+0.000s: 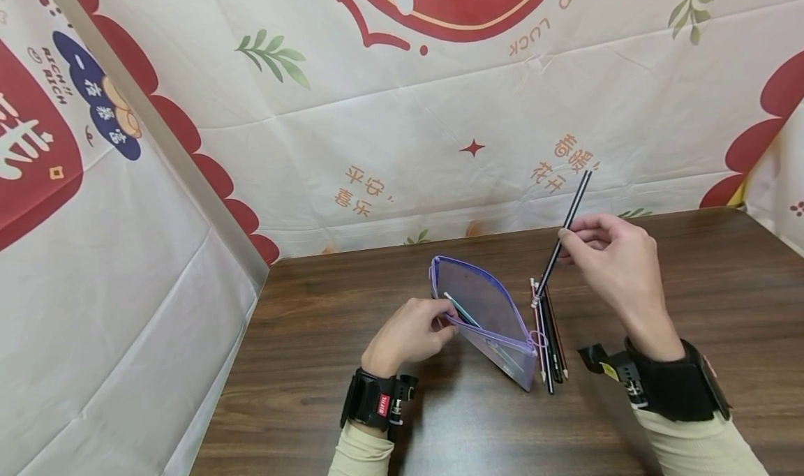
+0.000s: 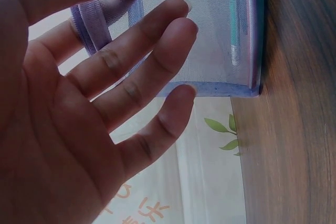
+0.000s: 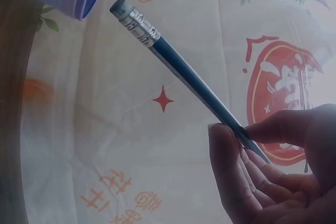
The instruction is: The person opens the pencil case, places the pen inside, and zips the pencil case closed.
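One surface, one mesh pouch, one left hand, one right hand, two black wrist straps. One held pencil; at least four loose pencils, overlapping too closely for a sure total; inside the pouch, one teal pencil, perhaps more.

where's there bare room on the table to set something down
Bare table lies left of the left grip, out to the cloth; between the sleeves, nearer than the pouch; and right of the right grip. Crowded: between the grips, where pouch, loose pencils and held pencil bunch together.
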`<state>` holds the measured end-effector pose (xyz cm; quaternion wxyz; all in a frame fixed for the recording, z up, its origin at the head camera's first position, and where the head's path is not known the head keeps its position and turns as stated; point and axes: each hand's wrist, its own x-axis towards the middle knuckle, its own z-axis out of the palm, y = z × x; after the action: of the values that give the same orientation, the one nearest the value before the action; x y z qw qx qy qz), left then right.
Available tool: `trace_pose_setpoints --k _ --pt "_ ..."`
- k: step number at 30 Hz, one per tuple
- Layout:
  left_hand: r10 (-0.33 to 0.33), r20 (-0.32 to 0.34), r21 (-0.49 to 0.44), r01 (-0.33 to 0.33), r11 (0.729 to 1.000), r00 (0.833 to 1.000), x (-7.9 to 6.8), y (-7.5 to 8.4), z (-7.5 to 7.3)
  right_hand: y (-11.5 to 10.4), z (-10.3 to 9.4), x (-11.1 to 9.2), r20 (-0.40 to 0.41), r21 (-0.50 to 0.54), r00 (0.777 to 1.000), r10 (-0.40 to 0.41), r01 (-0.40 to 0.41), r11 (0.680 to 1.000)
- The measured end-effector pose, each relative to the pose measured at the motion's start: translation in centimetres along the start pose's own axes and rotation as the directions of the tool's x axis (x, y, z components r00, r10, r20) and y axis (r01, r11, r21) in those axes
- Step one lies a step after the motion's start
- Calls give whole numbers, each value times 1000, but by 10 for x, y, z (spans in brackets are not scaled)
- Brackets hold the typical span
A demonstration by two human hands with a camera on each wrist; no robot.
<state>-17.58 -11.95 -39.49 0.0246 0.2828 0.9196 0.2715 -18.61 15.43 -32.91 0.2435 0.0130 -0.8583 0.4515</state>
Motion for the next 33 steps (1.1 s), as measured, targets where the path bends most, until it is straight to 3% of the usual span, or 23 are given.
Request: trace_pose_setpoints --k 33 --pt "0 6 3 0 1000 1000 0 0 0 -17 9 -11 19 3 992 -122 122 993"
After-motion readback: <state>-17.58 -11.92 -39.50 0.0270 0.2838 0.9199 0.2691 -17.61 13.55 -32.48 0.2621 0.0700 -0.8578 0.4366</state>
